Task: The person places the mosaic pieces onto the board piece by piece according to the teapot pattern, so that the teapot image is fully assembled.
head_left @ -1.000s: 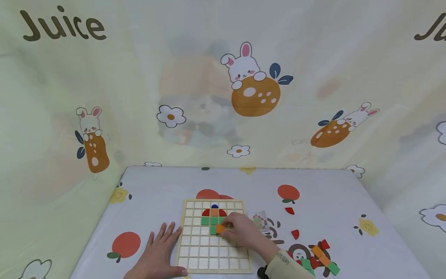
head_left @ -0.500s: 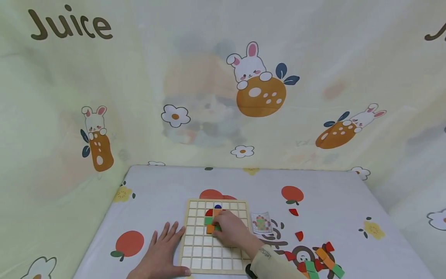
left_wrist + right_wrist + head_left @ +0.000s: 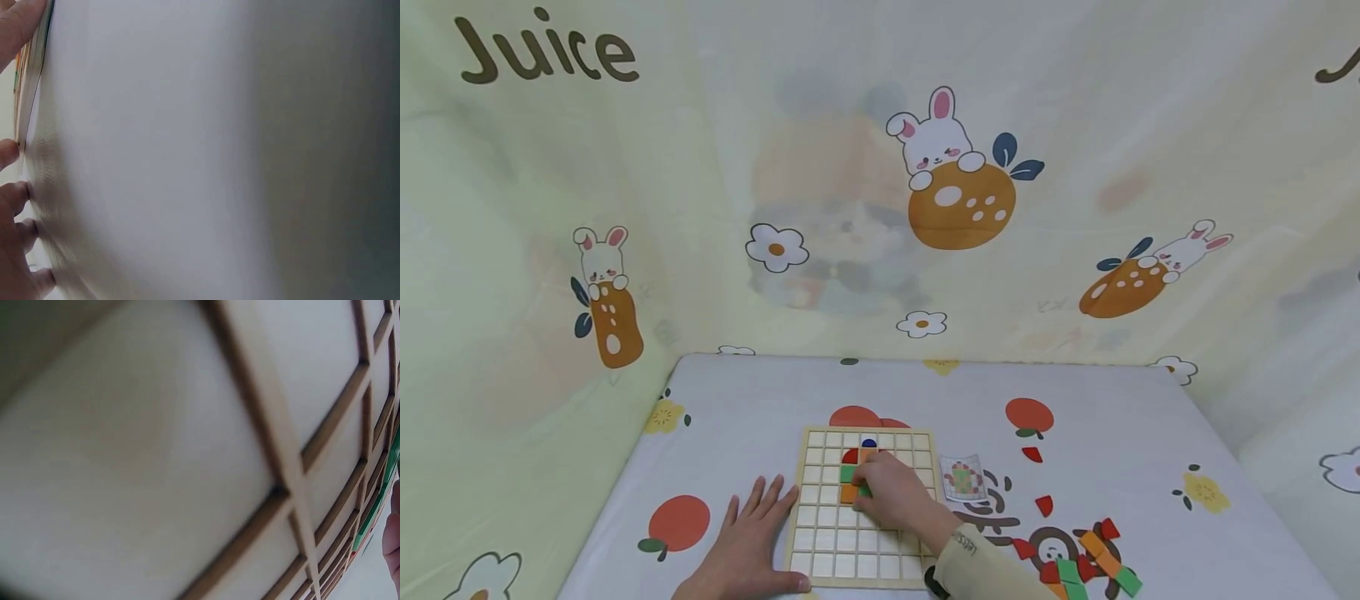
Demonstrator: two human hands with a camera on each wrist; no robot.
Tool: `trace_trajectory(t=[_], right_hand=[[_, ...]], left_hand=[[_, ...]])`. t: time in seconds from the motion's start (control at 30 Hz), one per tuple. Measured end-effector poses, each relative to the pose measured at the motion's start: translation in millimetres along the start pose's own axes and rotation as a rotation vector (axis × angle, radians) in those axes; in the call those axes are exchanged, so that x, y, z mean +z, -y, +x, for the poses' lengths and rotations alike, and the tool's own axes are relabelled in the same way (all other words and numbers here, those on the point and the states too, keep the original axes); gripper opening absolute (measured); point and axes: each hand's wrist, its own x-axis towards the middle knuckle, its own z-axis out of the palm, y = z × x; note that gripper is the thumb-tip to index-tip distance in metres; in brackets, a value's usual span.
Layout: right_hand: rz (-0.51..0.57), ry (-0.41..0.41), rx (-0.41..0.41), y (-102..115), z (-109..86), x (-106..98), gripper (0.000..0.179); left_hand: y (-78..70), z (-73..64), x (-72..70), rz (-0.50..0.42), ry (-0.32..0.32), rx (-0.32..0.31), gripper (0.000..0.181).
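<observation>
A wooden grid board (image 3: 823,542) lies on the table. My left hand (image 3: 741,542) rests flat, fingers spread, along its left edge, thumb at the near corner. Over the upper middle cells, my right hand (image 3: 898,500) pinches the edge of an orange square tile (image 3: 847,494), which sits in or just over a cell. Green tiles (image 3: 847,473) lie behind and to the right of it, partly under the fingers. Farther back are a red curved piece (image 3: 850,457), a light orange tile (image 3: 867,454) and a blue half-round (image 3: 868,443). The right wrist view shows mostly bare grid (image 3: 294,481).
A pattern card (image 3: 962,481) lies right of the board. Loose red pieces (image 3: 1044,506), orange tiles (image 3: 1099,552) and green tiles (image 3: 1073,579) are scattered at the near right. A printed cloth curtain (image 3: 850,333) hangs behind the table.
My right hand has shifted left, carrying the orange tile from the right of a green tile to its left. My left hand stays at the board's edge. The head view has turned slightly.
</observation>
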Motion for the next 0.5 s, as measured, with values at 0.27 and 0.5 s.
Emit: trace_trajectory(t=[0.27, 0.5], right_hand=[[0.022, -0.012, 0.001, 1.5, -1.4, -3.5, 0.022], [0.169, -0.034, 0.000, -13.7, -9.9, -17.8, 0.022]], left_hand=[[0.3, 0.9, 0.0, 0.005, -0.003, -0.001, 0.130], [0.0, 1.0, 0.6, -0.007, 0.011, -0.007, 0.128]])
